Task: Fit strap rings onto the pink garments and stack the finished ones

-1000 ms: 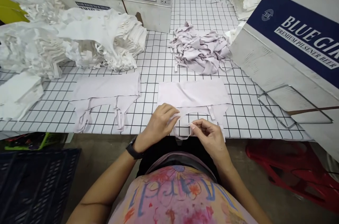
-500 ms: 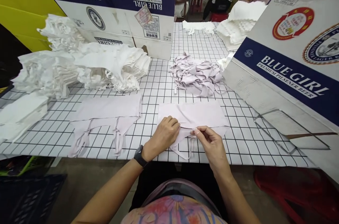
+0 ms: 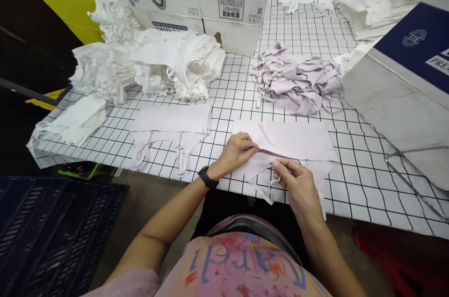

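A pale lilac strappy garment (image 3: 298,140), perhaps a camisole, lies flat in front of me at the table's front edge. My left hand (image 3: 240,152) is closed in a pinch on the free edge of its upper layer, lifting it slightly so a dark gap shows beneath. Just to the right, my right hand (image 3: 296,177) pinches the end of a thin strap (image 3: 271,188), whose loop hangs below the fingers. Another lilac garment (image 3: 171,119) lies flat to the left, its straps toward me. Behind my hands sits a heap of crumpled lilac garments (image 3: 298,84).
Stacks of white garments (image 3: 168,58) fill the left side before a carton (image 3: 238,37). A second carton (image 3: 396,100) leans in on the right, with a bent metal wire (image 3: 414,184) by it. A dark blue crate (image 3: 59,231) stands below left.
My right hand has brought the strap end up close to the upper layer's edge. My left hand now raises that edge. My view tilted up, then back down, and shifted left.
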`<state>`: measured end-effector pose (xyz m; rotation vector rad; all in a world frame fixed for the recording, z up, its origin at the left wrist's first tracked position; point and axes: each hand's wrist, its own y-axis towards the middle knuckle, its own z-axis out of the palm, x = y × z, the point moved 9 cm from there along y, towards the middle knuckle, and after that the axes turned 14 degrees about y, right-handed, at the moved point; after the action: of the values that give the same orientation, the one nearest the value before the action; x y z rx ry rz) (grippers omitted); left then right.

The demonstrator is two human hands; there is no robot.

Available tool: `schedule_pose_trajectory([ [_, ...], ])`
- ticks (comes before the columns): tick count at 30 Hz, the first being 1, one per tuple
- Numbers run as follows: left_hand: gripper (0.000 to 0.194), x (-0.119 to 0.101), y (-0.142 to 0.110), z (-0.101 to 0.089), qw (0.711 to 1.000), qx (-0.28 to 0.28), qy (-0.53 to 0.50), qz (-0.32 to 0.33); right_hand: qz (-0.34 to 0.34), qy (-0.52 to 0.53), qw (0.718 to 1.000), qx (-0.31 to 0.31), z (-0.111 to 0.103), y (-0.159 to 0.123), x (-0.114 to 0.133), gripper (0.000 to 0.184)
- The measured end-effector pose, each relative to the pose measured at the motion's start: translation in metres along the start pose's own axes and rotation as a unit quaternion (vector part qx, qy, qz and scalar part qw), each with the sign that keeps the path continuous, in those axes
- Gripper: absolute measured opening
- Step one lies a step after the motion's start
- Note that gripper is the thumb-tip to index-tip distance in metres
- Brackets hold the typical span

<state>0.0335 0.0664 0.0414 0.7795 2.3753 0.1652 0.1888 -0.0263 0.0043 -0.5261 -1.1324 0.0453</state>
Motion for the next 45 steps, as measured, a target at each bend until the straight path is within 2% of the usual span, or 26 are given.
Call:
schedule_pose_trajectory([
  [5,0.004,-0.009,0.003,-0.009,0.999,-0.012,-0.020,0.023,-0.001,-0.011,1.000,-0.013,0.009,0.007,0.005,0.031],
  [9,0.003,-0.022,0.002,-0.012,0.998,-0.021,0.021,0.061,-0.012,-0.026,1.000,0.001,0.018,0.008,0.010,0.027],
  [13,0.010,-0.035,-0.002,-0.011,0.991,-0.026,0.070,0.110,-0.003,-0.035,0.999,0.028,0.024,0.010,0.008,0.026],
  [17,0.016,-0.042,-0.005,-0.006,0.983,-0.009,0.107,0.148,0.014,-0.042,0.998,0.051,0.025,0.014,0.003,0.028],
  [21,0.017,-0.048,-0.006,-0.008,0.979,-0.017,0.113,0.171,0.030,-0.063,0.996,0.055,0.022,0.020,0.004,0.028],
  [24,0.018,-0.049,-0.006,-0.010,0.979,-0.015,0.104,0.174,0.050,-0.081,0.994,0.050,0.018,0.022,0.003,0.029],
  [32,0.016,-0.040,-0.006,0.001,0.984,0.045,0.080,0.154,0.065,-0.091,0.992,0.057,0.018,0.024,0.002,0.035],
  [41,0.016,-0.039,-0.004,0.001,0.985,0.062,0.064,0.148,0.061,-0.092,0.990,0.084,0.022,0.024,0.005,0.042],
  [45,0.016,-0.041,-0.005,0.000,0.983,0.049,0.072,0.164,0.060,-0.083,0.991,0.082,0.021,0.024,0.004,0.041],
])
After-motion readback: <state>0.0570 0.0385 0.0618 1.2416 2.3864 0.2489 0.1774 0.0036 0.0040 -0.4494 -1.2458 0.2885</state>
